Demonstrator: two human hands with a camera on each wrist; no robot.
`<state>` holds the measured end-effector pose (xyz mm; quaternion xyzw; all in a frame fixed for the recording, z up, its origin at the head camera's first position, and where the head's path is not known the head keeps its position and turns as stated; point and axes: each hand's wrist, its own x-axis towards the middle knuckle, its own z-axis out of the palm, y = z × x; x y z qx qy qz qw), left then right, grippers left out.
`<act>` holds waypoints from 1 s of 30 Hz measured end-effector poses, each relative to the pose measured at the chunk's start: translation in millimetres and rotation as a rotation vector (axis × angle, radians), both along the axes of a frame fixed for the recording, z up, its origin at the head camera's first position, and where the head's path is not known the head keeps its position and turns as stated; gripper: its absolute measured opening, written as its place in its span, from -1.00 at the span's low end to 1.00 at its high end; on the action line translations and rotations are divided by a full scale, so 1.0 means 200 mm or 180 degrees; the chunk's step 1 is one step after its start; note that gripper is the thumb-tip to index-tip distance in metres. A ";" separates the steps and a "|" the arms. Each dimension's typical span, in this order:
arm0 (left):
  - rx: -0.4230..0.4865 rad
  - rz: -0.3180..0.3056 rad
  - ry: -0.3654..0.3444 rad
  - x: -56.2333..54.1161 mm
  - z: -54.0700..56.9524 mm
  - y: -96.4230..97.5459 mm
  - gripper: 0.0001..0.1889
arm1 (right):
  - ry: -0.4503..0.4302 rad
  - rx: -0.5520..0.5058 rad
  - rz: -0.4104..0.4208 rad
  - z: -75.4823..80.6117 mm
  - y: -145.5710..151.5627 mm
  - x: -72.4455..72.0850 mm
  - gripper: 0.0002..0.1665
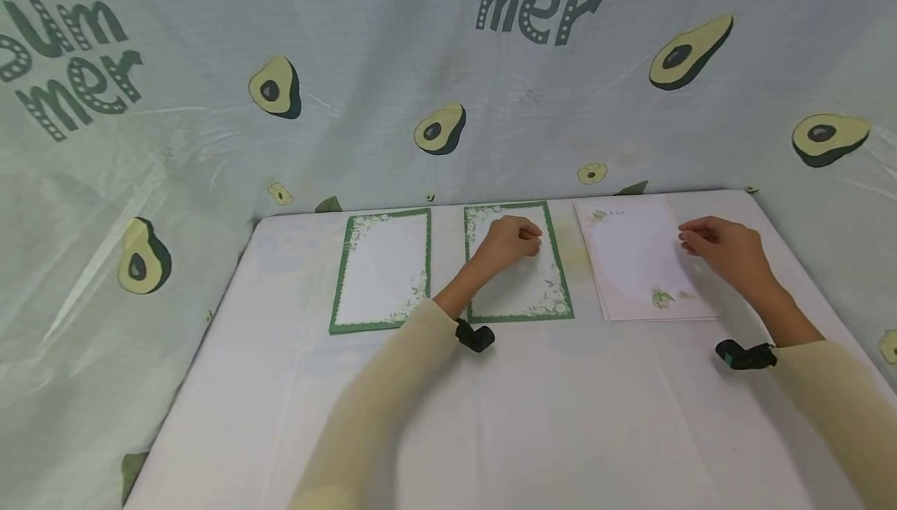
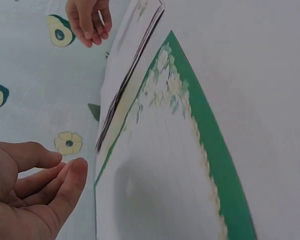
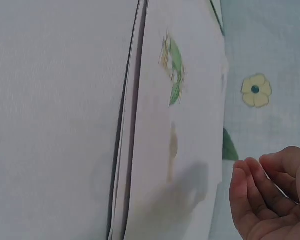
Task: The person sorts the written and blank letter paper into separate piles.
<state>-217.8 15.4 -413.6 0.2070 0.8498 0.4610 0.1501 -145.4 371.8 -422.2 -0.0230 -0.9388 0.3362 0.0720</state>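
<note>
In the head view my left hand (image 1: 510,244) hovers over the middle sheet of paper (image 1: 515,292), white with a green floral border. Its fingers are loosely bent with nothing between them; the left wrist view shows a small gap between thumb and fingertips. My right hand (image 1: 732,251) is above the right edge of a pale pink stack of paper (image 1: 631,261) printed with small green plants. Those fingers are loosely curled too, holding nothing in the right wrist view, where the stack's layered edges (image 3: 127,125) show. The hand casts a shadow on the top sheet.
Another green-bordered sheet (image 1: 381,269) lies to the left of the middle one. All the paper is along the far side of a white-covered table (image 1: 561,416). Behind it hangs a pale curtain (image 1: 350,43) printed with avocados and lettering.
</note>
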 end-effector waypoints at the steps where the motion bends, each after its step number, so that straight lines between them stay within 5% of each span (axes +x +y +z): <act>1: -0.0034 0.0017 0.0011 0.00 0.00 -0.04 -0.73 | 0.0003 -0.0013 0.0058 0.01 -0.04 0.00 -0.63; 14: -0.0191 0.0521 -0.0039 0.00 -0.04 -0.54 -0.72 | -0.0308 -0.0243 0.0611 0.01 -0.34 -0.04 -0.62; 30: -0.0147 0.0738 -0.0345 0.00 -0.06 -0.66 -0.74 | -0.0627 -0.0533 0.0944 -0.07 -0.59 -0.16 -0.60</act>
